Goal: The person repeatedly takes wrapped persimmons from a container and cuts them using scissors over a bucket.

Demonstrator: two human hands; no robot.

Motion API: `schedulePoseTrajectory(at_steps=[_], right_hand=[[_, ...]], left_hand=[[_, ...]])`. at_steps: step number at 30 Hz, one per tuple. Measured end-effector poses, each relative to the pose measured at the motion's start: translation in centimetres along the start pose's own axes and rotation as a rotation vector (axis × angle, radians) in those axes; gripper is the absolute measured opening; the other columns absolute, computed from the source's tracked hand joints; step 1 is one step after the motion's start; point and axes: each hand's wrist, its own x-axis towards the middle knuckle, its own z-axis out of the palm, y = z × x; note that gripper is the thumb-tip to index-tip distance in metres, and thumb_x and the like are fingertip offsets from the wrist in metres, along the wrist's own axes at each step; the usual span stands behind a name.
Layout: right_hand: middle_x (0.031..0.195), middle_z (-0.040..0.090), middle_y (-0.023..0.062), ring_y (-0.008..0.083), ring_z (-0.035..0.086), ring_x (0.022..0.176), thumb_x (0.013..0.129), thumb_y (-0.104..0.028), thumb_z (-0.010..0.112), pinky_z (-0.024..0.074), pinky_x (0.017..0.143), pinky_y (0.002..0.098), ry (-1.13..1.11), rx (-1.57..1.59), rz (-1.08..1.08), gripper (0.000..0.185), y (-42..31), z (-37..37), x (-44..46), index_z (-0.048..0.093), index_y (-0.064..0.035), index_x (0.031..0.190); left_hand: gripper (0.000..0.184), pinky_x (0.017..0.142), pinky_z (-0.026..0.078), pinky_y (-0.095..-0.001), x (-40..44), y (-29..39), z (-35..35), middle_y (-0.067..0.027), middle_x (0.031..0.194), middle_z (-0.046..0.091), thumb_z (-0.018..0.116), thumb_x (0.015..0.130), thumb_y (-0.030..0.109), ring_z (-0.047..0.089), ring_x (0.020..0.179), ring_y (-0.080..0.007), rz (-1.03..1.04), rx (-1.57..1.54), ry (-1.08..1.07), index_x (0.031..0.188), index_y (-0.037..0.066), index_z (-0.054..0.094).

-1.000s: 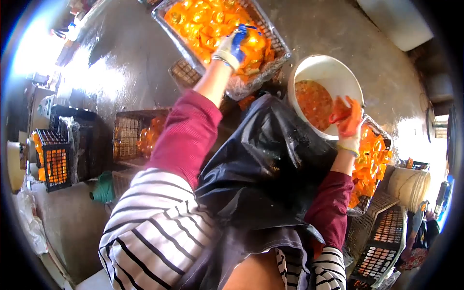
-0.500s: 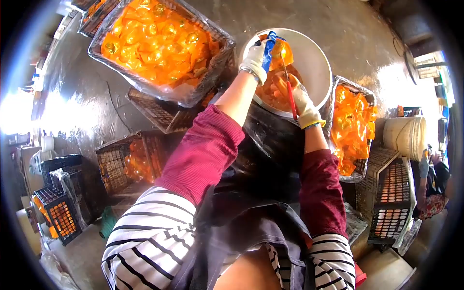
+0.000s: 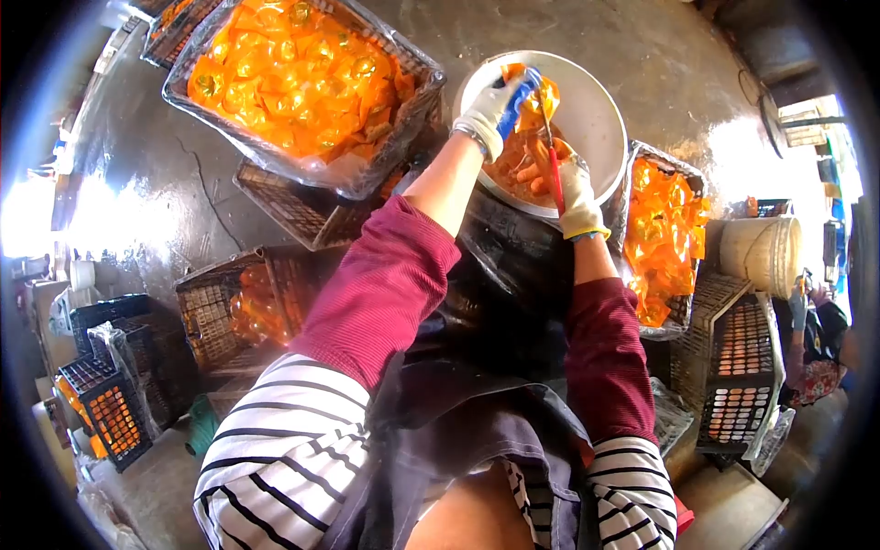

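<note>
In a work glove of white and blue, my left hand (image 3: 496, 112) is closed on a glossy orange piece (image 3: 536, 104), held over the white tub (image 3: 600, 115). My right hand (image 3: 579, 194), gloved in white with a yellow cuff edge, is closed around red-handled scissors (image 3: 555, 174). Their thin, dark blade end points up against the orange piece; whether it is open or shut cannot be made out. Below the hands, wet orange-brown scraps (image 3: 513, 172) lie in the tub. Part of the orange piece is hidden behind my left fingers.
A plastic-lined crate (image 3: 417, 64) heaped with similar orange pieces stands left of the tub, on another crate (image 3: 298, 206). A smaller lined crate (image 3: 697, 174) of them sits at the right. A bucket (image 3: 761, 252) and another person (image 3: 819, 339) are at the far right.
Both hands stay over the tub. The left hand and orange piece have tilted slightly, and the scissors' red handle has shifted up a little. The whole view has moved slightly.
</note>
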Motion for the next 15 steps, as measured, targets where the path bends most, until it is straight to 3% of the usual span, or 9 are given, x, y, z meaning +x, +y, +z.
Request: schedulePoseTrajectory(at_steps=[1,3,5,6,8,12,15], right_hand=[[0.077,0.065,0.0108,0.0149,0.059,0.051,0.089,-0.027,0.058,0.0443,0.044,0.0243,0.04,-0.054,-0.028,0.031,0.1,0.1,0.0,0.054,-0.0051,0.11],[0.08,0.065,0.0107,0.0154,0.059,0.051,0.089,-0.024,0.058,0.0448,0.044,0.0238,0.082,-0.121,-0.084,0.031,0.4,0.4,0.2,0.053,-0.0038,0.111],[0.084,0.065,0.0101,0.016,0.06,0.053,0.089,-0.019,0.058,0.0461,0.044,0.0227,0.09,-0.151,-0.137,0.03,0.5,0.6,0.6,0.052,-0.0013,0.113],[0.083,0.065,0.0097,0.0158,0.06,0.053,0.089,-0.019,0.058,0.0461,0.044,0.0226,0.075,-0.116,-0.074,0.03,0.5,0.4,0.5,0.053,-0.0013,0.112],[0.083,0.065,0.0091,0.0155,0.06,0.052,0.089,-0.02,0.059,0.0461,0.044,0.0224,0.045,-0.045,0.046,0.03,-0.3,0.1,0.1,0.053,-0.0013,0.112],[0.083,0.065,0.0088,0.015,0.06,0.05,0.088,-0.023,0.06,0.0445,0.041,0.0211,0.039,-0.148,-0.007,0.031,-1.2,0.5,-0.3,0.055,-0.0019,0.111],[0.082,0.066,0.0093,0.0145,0.059,0.048,0.089,-0.025,0.059,0.0439,0.041,0.0202,0.003,-0.246,0.022,0.031,-2.5,0.6,-0.7,0.056,-0.0019,0.109]], left_hand=[[0.04,0.075,0.046,-0.0249,-0.9,1.8,0.6,-0.0059,0.103,0.062,0.064,0.085,0.029,0.056,0.09,-0.0137,-0.297,0.074,0.029,0.114,0.002,0.058],[0.04,0.069,0.045,-0.0229,3.1,-5.0,-2.0,-0.0048,0.096,0.063,0.067,0.082,0.027,0.055,0.082,-0.0108,-0.022,0.373,-0.01,0.113,0.003,0.059],[0.038,0.067,0.045,-0.0213,2.5,-3.8,-1.5,-0.0046,0.093,0.063,0.067,0.082,0.027,0.055,0.079,-0.0097,0.084,0.674,-0.038,0.111,0.003,0.059],[0.038,0.066,0.045,-0.0208,1.7,-2.7,-0.8,-0.0044,0.091,0.063,0.066,0.083,0.027,0.055,0.078,-0.0094,0.031,0.734,-0.025,0.111,0.003,0.059],[0.036,0.065,0.045,-0.0202,1.8,-2.7,-0.9,-0.004,0.091,0.063,0.064,0.084,0.027,0.056,0.077,-0.0092,-0.026,0.722,-0.038,0.11,0.003,0.059],[0.026,0.063,0.047,-0.0199,3.5,-4.1,-3.1,-0.0019,0.09,0.063,0.058,0.088,0.019,0.057,0.073,-0.0089,-0.061,0.502,-0.128,0.108,0.003,0.06],[0.023,0.061,0.048,-0.0207,1.1,-1.2,-1.0,-0.002,0.091,0.064,0.058,0.088,0.015,0.058,0.072,-0.0098,-0.124,-0.016,0.012,0.107,0.003,0.061]])
